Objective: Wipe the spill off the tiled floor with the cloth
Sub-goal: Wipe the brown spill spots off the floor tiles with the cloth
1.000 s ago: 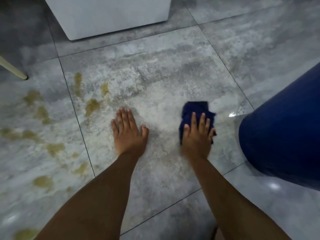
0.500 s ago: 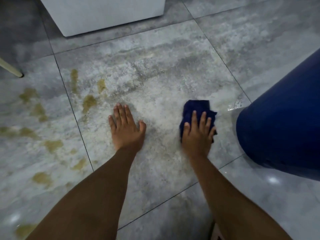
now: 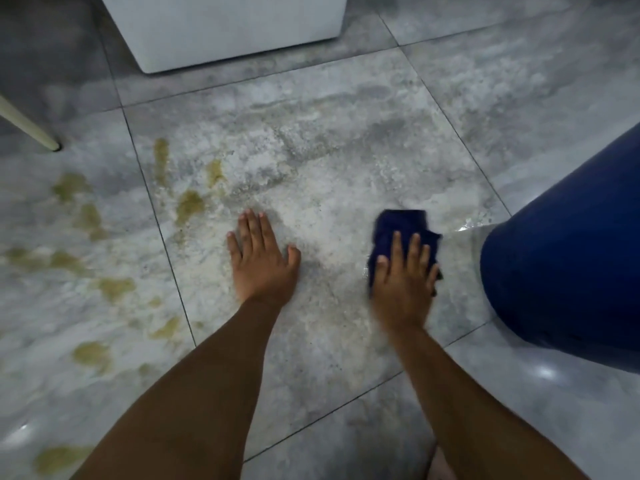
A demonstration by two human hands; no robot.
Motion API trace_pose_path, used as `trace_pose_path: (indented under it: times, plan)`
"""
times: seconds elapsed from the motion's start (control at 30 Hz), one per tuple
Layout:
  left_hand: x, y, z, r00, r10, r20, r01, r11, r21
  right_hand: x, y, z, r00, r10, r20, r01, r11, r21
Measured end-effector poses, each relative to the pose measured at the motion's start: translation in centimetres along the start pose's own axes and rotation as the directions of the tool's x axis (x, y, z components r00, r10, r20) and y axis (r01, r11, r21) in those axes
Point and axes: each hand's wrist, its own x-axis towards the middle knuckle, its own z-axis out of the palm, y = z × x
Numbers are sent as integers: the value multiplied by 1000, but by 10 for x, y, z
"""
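Wipe barely started, spill not yet reached.
Cloth (image 3: pixel 403 230) sits just left of the blue drum (image 3: pixel 571 265), under the flat, pressing right hand (image 3: pixel 403 285). Yellowish spill (image 3: pixel 188 206) lies well left of the drum, unwiped. Left hand (image 3: pixel 261 261) is open, flat on the tiled floor (image 3: pixel 311 133).

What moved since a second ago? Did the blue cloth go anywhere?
Hardly anything. The right hand, blurred, still presses the dark blue cloth on the grey tiled floor, in about the same spot beside the blue barrel. Nothing was grabbed or dropped. The left hand stays flat on the floor; the yellow-green spill patches remain.
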Motion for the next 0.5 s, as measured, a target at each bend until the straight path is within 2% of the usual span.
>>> trace_pose_path:
  times: [0.1, 0.13, 0.2, 0.27, 0.37, 0.5]
  plan:
    - [1, -2, -1, 1000, 13, 25, -14, 1000, 19, -33, 26, 5, 984, 176, 2, -176, 984, 43]
    - [4, -2, -3, 999, 22, 30, -23, 999, 25, -55, 20, 7, 981, 194, 17, -195, 979, 52]
    - [10, 0, -7, 999, 26, 45, -26, 1000, 17, -94, -4, 9, 993, 107, 56, -110, 993, 44]
    - [8, -1, -12, 995, 32, 93, -30, 999, -22, -111, -29, 9, 992, -86, 88, 85, 996, 19]
    - [0, 1, -17, 990, 103, 97, -94, 991, -91, -68, -53, 7, 954, -295, 61, 295, 955, 0]
    - [-18, -23, -24, 997, 79, -20, -80, 993, -83, 0, -63, 2, 953, -302, 16, 302, 953, -13]
